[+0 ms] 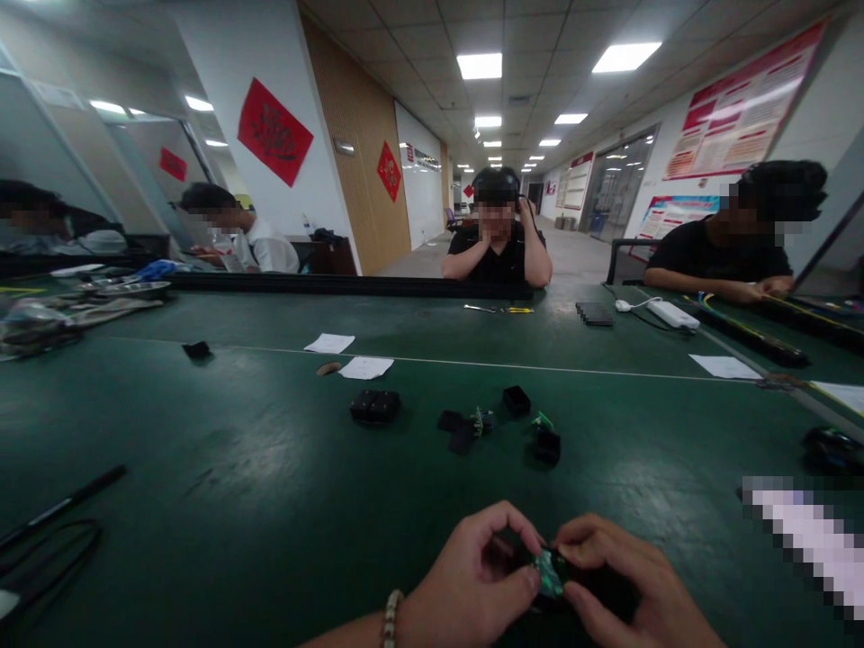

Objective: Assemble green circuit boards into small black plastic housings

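Between my two hands, low over the green table, is a small green circuit board [550,572]. My left hand [476,571], with a beaded bracelet at the wrist, pinches its left side between thumb and forefinger. The right side is gripped by the thumb and fingertips of my right hand [625,571]. Something dark lies under the board, mostly hidden by my fingers. Farther out lie a black open box [517,401], another small black box [547,446] with a green board [542,421] by it, and a board with components [481,421] beside flat black pieces [460,436].
Two dark blocks [375,406] stand together left of the parts. Paper sheets [365,368] lie near the table seam. A black cable [60,562] is at the left, a power strip [671,314] at the far right. One person [499,238] sits opposite, others at the sides.
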`<state>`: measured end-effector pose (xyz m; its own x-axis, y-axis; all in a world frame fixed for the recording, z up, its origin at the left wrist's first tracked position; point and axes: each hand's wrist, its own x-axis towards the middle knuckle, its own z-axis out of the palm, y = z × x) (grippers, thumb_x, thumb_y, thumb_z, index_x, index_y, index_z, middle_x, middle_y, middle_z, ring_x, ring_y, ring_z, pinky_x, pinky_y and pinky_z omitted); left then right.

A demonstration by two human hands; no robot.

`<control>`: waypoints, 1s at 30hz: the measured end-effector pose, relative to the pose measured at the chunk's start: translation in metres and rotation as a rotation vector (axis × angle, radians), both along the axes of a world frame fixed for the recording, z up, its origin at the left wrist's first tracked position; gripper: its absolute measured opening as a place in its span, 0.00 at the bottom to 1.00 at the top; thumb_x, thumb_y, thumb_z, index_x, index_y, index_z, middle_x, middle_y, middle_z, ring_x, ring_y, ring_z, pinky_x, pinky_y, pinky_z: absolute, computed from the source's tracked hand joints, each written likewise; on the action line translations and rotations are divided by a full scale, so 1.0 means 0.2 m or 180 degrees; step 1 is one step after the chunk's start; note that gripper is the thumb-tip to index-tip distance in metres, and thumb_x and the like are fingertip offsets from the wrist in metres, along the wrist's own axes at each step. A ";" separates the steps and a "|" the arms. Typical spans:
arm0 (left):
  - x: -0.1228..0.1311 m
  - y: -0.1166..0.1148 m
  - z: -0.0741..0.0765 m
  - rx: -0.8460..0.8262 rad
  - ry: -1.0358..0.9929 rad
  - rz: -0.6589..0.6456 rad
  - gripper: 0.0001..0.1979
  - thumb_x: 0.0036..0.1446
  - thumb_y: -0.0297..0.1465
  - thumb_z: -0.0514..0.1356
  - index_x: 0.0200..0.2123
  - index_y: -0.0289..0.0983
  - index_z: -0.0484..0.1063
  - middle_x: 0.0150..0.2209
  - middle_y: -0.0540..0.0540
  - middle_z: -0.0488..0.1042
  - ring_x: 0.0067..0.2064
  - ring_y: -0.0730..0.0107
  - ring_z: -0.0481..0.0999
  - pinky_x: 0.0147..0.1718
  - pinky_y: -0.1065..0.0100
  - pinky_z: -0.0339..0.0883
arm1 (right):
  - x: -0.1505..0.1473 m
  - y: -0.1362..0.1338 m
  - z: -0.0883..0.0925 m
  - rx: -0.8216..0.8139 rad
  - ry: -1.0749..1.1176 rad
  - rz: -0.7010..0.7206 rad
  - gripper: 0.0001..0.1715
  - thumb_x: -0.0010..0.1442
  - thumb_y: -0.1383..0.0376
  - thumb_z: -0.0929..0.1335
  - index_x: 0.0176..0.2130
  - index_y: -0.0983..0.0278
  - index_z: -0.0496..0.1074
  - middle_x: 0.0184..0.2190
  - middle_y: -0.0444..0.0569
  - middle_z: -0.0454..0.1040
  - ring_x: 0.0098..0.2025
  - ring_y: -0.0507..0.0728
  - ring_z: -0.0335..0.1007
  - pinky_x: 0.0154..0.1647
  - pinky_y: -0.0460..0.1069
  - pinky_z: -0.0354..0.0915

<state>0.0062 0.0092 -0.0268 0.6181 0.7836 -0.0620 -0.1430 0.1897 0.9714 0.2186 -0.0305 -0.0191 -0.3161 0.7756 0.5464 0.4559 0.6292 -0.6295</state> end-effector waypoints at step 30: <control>-0.01 0.00 0.02 0.0060 0.0087 -0.0160 0.16 0.54 0.30 0.71 0.42 0.36 0.69 0.35 0.49 0.71 0.34 0.73 0.67 0.32 0.71 0.60 | 0.01 -0.01 -0.01 -0.0048 0.0060 0.0008 0.16 0.61 0.75 0.70 0.46 0.58 0.74 0.38 0.49 0.81 0.36 0.56 0.83 0.36 0.47 0.79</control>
